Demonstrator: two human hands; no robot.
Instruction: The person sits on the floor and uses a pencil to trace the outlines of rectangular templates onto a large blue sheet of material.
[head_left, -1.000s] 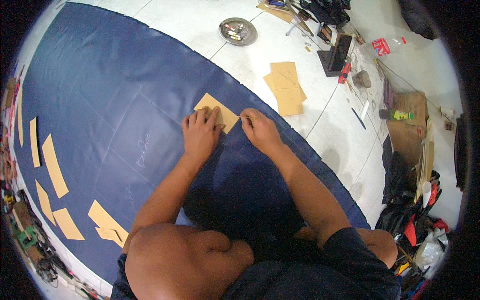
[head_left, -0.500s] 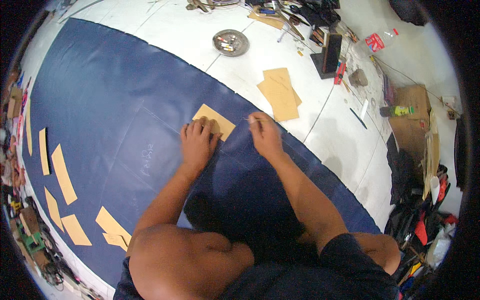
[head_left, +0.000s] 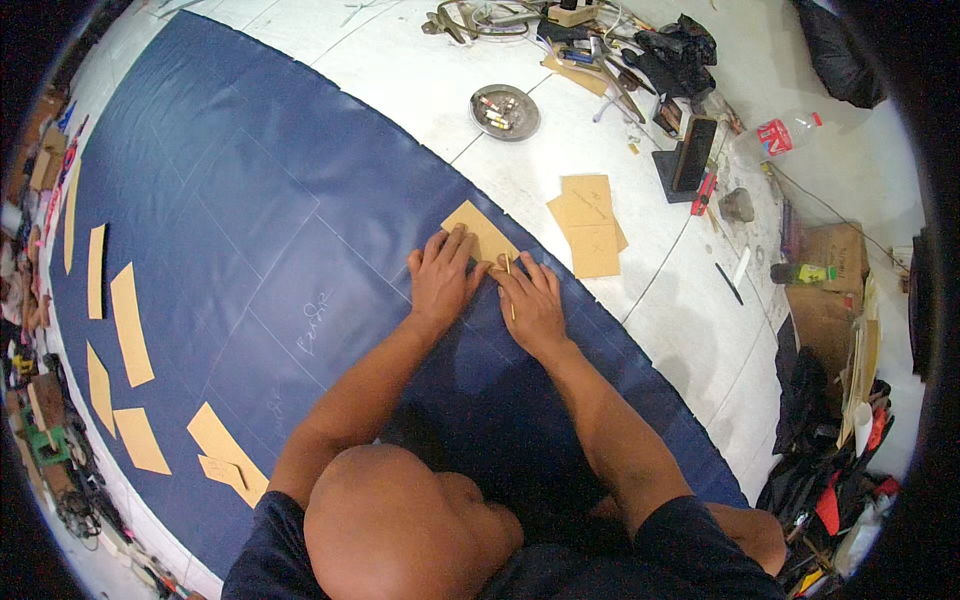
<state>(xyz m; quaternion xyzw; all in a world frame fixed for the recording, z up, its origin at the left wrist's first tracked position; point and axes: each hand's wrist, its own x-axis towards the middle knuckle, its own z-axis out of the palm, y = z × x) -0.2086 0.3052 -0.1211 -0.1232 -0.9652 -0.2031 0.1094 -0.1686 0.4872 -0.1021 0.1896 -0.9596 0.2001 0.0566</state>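
A dark blue, leather-like sheet (head_left: 270,180) covers much of the floor, with pale straight lines and handwriting drawn on it. Near its far right edge lies a tan card piece (head_left: 478,228). My left hand (head_left: 440,280) rests on the left part of this card, fingers spread and holding nothing. At the card's near right side, my right hand (head_left: 530,305) presses down with its fingers. A thin yellowish stick (head_left: 509,285) is tucked between those fingers; whether it is a pen I cannot tell. The hands almost meet at the thumbs and cover the card's near edge.
Tan card pieces (head_left: 131,325) lie scattered on the sheet's left side. On the white floor beyond are stacked cards (head_left: 592,235), a round metal ashtray (head_left: 506,112), a phone on a black stand (head_left: 690,160) and a plastic bottle (head_left: 785,135). Clutter lines both sides.
My right hand has come down from above the sheet onto the card, the stick still in its fingers. My left hand stays on the card. The whole view has shifted slightly.
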